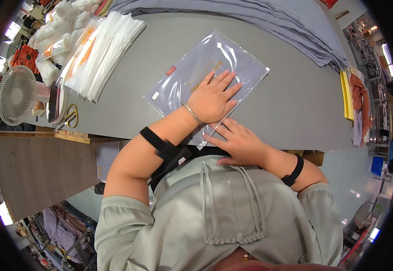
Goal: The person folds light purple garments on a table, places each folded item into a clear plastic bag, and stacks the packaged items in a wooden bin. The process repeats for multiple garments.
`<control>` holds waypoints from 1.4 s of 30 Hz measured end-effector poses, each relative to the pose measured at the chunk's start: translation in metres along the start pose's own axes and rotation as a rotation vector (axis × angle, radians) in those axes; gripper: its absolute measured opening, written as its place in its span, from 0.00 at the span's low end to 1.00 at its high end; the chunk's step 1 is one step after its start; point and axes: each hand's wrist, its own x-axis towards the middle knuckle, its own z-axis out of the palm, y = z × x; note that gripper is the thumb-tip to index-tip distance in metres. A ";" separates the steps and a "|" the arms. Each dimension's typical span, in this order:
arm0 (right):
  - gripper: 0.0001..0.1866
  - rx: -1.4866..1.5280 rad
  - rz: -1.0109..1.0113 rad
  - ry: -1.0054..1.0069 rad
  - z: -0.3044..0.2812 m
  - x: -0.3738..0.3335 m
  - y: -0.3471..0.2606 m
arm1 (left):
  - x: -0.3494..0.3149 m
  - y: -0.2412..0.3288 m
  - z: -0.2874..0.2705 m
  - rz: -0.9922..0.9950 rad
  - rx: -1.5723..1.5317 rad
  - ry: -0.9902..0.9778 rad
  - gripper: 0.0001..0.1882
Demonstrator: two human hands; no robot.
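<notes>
A clear plastic bag (174, 83) with folded grey-blue fabric inside lies slanted on the grey table, glossy, with a small red label and a white sticker at its left side. Across its middle my left hand (214, 97) rests flat, palm down and fingers spread. My right hand (244, 143) is at the bag's near corner by the table's front edge, fingers stretched and apart. Its fingertips touch or lie just beside the plastic; the exact contact is partly hidden under my left wrist.
Stacked clear bags (110, 52) lie at the left, near yellow-handled scissors (72, 116) and a round white fan (17, 95). Long layers of grey-blue fabric (268, 16) cover the table's far edge. Yellow and rust-coloured pieces (358, 101) hang at the right edge.
</notes>
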 end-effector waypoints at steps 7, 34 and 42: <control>0.27 -0.081 -0.042 0.122 -0.001 0.004 -0.007 | 0.000 -0.003 0.000 0.032 -0.002 0.045 0.26; 0.05 -0.378 0.528 0.536 -0.047 -0.003 0.127 | -0.044 0.019 -0.013 -0.166 0.157 -0.034 0.31; 0.26 -0.229 0.554 0.396 -0.041 0.046 0.119 | -0.091 0.025 -0.036 -0.280 -0.037 -0.003 0.32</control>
